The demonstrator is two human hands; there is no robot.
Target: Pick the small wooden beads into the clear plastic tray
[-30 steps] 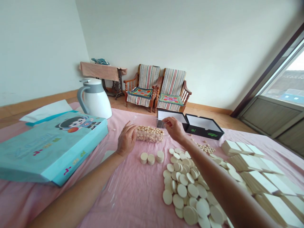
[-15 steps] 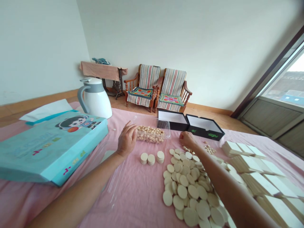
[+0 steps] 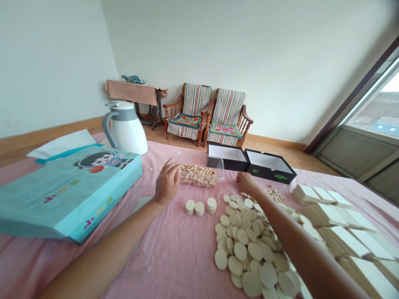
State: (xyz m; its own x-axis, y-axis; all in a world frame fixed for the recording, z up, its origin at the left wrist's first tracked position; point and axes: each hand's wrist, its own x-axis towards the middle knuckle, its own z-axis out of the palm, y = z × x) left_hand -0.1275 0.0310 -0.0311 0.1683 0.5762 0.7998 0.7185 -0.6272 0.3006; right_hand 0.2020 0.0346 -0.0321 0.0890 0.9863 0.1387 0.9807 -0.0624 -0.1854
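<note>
At the left end of a clear plastic box [image 3: 220, 173], my left hand [image 3: 168, 179] grips its side, fingers curved over the rim. Small pale wooden pieces [image 3: 199, 174] lie inside the box. My right hand [image 3: 245, 182] is closed, knuckles up, just behind a loose group of the same small wooden pieces [image 3: 275, 196]; what its fingers hold, if anything, is hidden. Three short stacks of round wooden discs [image 3: 199, 208] stand in front of the box. A large heap of wooden discs [image 3: 249, 241] spreads below my right forearm.
Two black open boxes [image 3: 269, 166] stand behind my right hand. Rows of stacked square wooden pieces [image 3: 339, 224] fill the right side. On the left are a turquoise box [image 3: 77, 187] and a white jug [image 3: 129, 133]. A clear plastic lid [image 3: 146, 249] lies under my left forearm.
Both hands keep almost the same place and pose. The whole view has shifted very slightly; nothing has visibly been picked up or put down.
</note>
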